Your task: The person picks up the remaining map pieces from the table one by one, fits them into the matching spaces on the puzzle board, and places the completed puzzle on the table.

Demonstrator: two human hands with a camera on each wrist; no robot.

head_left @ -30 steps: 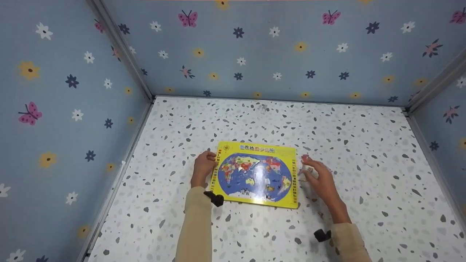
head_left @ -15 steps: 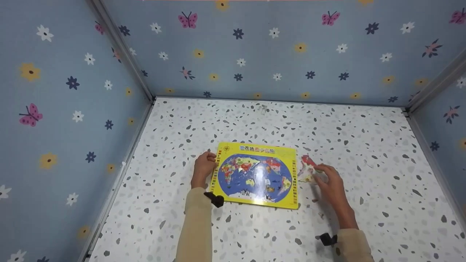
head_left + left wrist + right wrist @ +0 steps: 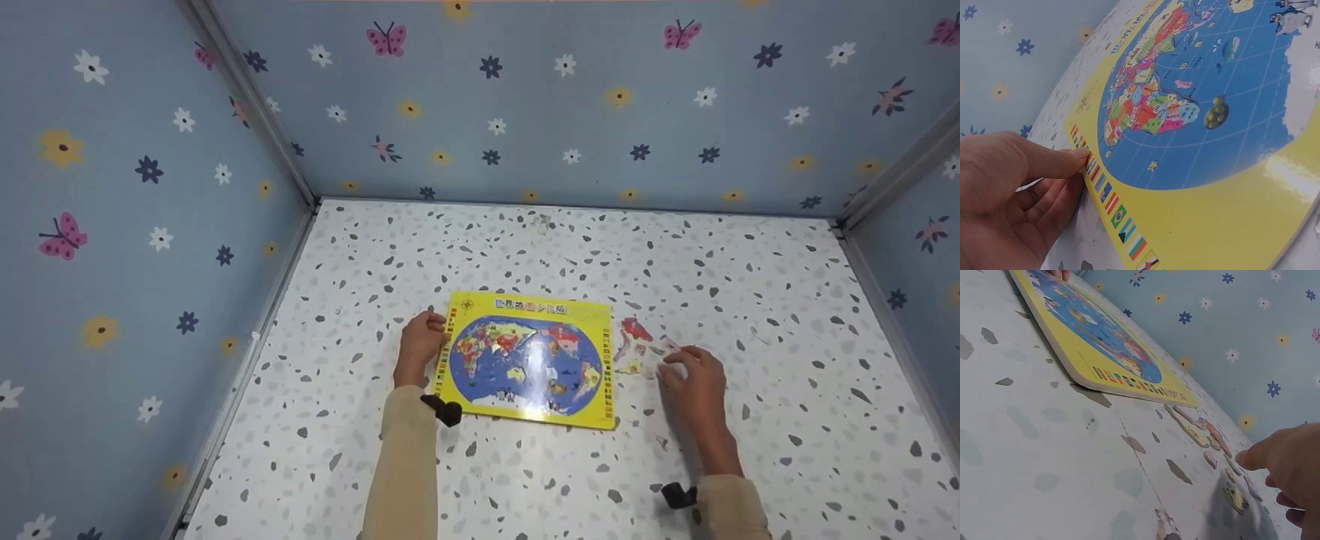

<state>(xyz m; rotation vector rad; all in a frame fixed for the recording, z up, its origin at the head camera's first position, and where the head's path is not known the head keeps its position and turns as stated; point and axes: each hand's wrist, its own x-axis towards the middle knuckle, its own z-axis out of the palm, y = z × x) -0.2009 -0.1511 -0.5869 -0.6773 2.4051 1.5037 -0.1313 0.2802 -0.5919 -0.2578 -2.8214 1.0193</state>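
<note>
A yellow-bordered world map puzzle board (image 3: pixel 525 420) lies flat on the table. My left hand (image 3: pixel 421 343) holds its left edge; in the left wrist view the thumb (image 3: pixel 1067 162) presses on the row of flags while the fingers curl below the edge. To the right of the board, several small map puzzle pieces (image 3: pixel 634 360) lie in a loose group. My right hand (image 3: pixel 699 386) is at the right side of this group, its fingertips low over the pieces. The right wrist view shows loose pieces (image 3: pixel 1234 496) beside the thumb, with no piece plainly gripped.
The table (image 3: pixel 570 255) is white with grey specks. Blue flowered panels (image 3: pixel 525 97) stand at the back and on both sides. A small faint patch (image 3: pixel 541 223) shows near the back panel.
My right hand has shifted right, away from the board and slightly toward me, uncovering the puzzle pieces that lay beneath it. The left hand and the board have stayed in place.
</note>
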